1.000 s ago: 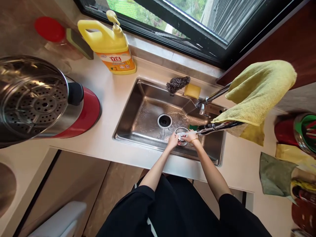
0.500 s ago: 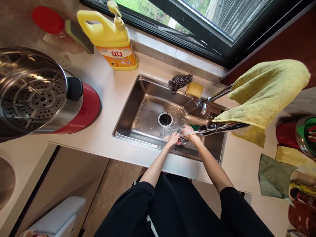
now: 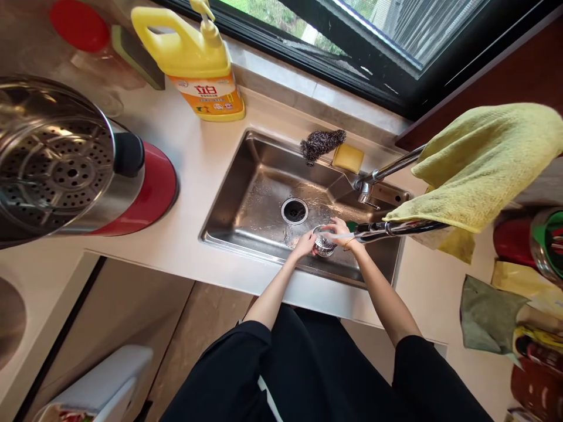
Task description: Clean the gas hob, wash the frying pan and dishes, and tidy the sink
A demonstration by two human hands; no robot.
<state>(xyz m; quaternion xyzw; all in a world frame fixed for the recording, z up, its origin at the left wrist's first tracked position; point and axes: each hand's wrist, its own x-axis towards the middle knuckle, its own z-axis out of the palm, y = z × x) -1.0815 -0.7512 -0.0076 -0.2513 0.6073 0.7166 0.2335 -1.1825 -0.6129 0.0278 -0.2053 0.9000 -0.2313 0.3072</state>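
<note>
A perforated metal sink strainer basket [image 3: 324,246] is held low over the near side of the stainless steel sink [image 3: 264,202]. My left hand [image 3: 304,245] grips its left rim, with fingers closed on it. Above and to the right of the basket is my right hand [image 3: 338,230], its fingers stretched out over the opening and apart from one another. Water streams leftward from the chrome faucet [image 3: 373,230] across my right hand towards the basket. Part of a green object [image 3: 351,225] shows behind the faucet spout; its kind is hidden.
On the sink's back edge lie a dark scouring pad [image 3: 323,143] and a yellow sponge [image 3: 348,157]. A yellow detergent jug [image 3: 206,76] stands behind left, near a red steamer pot [image 3: 152,181]. A yellow towel [image 3: 488,164] drapes over the faucet pipe. The drain hole [image 3: 294,211] is uncovered.
My right hand has lifted slightly and its fingers have spread, so more of the strainer basket shows. My left hand keeps its hold. The view has shifted slightly.
</note>
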